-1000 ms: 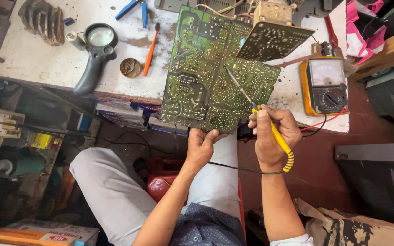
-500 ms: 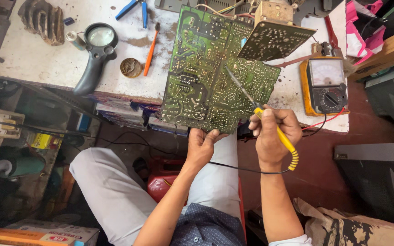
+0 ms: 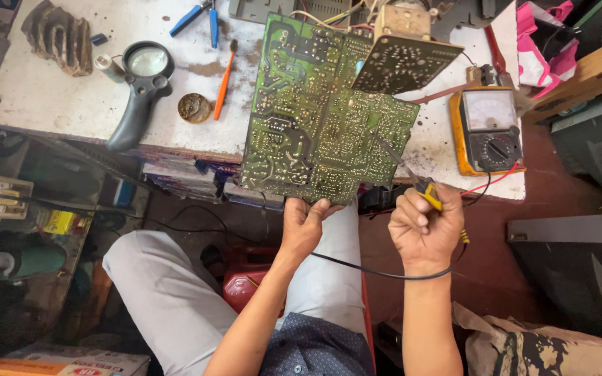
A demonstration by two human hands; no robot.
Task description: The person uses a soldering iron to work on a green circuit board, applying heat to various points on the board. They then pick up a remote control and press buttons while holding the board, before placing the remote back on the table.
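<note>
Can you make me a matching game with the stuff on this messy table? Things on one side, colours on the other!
Things:
1. Circuit board
2. Meter
3. Magnifier
4. Pliers

Colours:
A. Black handle
B. Blue handles
C. Green
D. Orange case

Pairs: 1-C, 2-D, 3-A, 4-B

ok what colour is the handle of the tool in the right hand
Yellow. The soldering iron in the right hand has a yellow handle, seen in the head view.
</note>
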